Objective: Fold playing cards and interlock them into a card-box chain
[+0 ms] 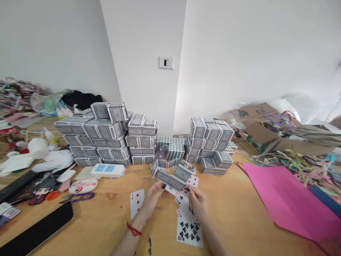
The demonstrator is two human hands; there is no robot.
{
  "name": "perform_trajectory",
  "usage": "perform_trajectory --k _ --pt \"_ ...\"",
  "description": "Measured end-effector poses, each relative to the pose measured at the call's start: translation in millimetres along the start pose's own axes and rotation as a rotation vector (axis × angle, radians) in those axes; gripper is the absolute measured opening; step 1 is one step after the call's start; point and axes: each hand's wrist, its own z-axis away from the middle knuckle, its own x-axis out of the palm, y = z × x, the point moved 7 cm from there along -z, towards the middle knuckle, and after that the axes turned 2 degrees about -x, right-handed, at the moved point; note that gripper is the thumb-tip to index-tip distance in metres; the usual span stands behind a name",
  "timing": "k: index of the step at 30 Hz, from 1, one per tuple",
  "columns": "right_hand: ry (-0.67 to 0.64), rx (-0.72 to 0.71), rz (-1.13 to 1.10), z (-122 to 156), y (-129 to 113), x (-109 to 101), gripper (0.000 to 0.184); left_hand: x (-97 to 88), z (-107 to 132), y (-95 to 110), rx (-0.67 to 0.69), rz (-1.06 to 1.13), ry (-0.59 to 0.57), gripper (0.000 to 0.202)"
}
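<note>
Folded playing cards (170,179), grey-patterned backs showing, are held between my two hands above the table. My left hand (153,199) pinches their left lower edge, with a red string bracelet at the wrist. At their right end my right hand (197,202) has its fingers closed on the edge. More bent cards (160,164) stand just behind. Loose face-up cards lie around my right hand, among them a ten of clubs (189,230). A three of diamonds (136,202) lies left of my left hand.
Stacks of boxes made from cards stand at the left (103,142), centre (141,138) and right (207,138). Green-patterned card packs (176,151) sit between. A power strip (108,170), scissors (81,197), phone (39,231) and pink sheet (287,199) lie around.
</note>
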Motion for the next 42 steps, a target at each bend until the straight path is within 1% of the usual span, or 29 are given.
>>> perform_trajectory --k 2,4,6,9,11,13,15,16,18,20,21,23,25,28,31,34,37,42 --pt "-0.007 -0.031 -0.038 0 -5 -2 0.043 -0.2 0 5 0.062 0.035 -0.031 0.046" --pt "-0.02 -0.069 -0.057 1 -13 -3 0.036 0.0 1 8 0.107 0.039 -0.056 0.048" --pt "-0.026 -0.095 -0.057 2 -20 -3 0.032 1.1 2 7 0.106 0.036 -0.076 0.042" --pt "-0.061 -0.103 -0.07 3 -23 -1 0.037 -1.9 2 1 0.065 0.099 -0.028 0.032" --pt "-0.112 -0.087 -0.106 3 -21 2 0.041 -5.6 1 -2 0.041 0.139 0.029 0.03" --pt "-0.149 -0.042 -0.167 2 -15 5 0.041 -8.3 1 -6 0.007 0.145 0.07 0.028" --pt "-0.122 0.003 -0.217 1 -9 5 0.039 -10.3 1 -9 -0.03 0.144 0.097 0.029" --pt "-0.094 0.018 -0.232 -1 -7 4 0.04 -10.9 1 -10 -0.041 0.142 0.103 0.029" --pt "-0.057 0.048 -0.243 -3 -3 2 0.047 -11.9 2 -10 -0.05 0.131 0.113 0.032" --pt "-0.083 0.094 -0.243 -4 1 4 0.055 -11.8 2 -10 -0.063 0.122 0.11 0.032" --pt "-0.111 0.118 -0.238 -5 4 6 0.053 -11.5 2 -10 -0.073 0.12 0.104 0.031" --pt "-0.162 0.144 -0.221 -5 8 8 0.045 -10.6 2 -11 -0.093 0.128 0.089 0.028" --pt "-0.197 0.151 -0.191 -5 11 9 0.04 -11.5 1 -12 -0.107 0.146 0.1 0.027" --pt "-0.229 0.159 -0.126 -3 13 10 0.042 -14.4 0 -15 -0.129 0.166 0.138 0.026" --pt "-0.231 0.145 -0.079 -3 13 11 0.042 -13.8 0 -18 -0.132 0.174 0.134 0.026" --pt "-0.227 0.13 -0.071 -3 13 11 0.041 -11.5 0 -18 -0.115 0.172 0.117 0.023" --pt "-0.227 0.12 -0.074 -4 14 10 0.04 -11.3 1 -18 -0.104 0.146 0.132 0.019" --pt "-0.247 0.127 -0.082 -3 15 12 0.041 -10.8 0 -18 -0.122 0.143 0.153 0.021"
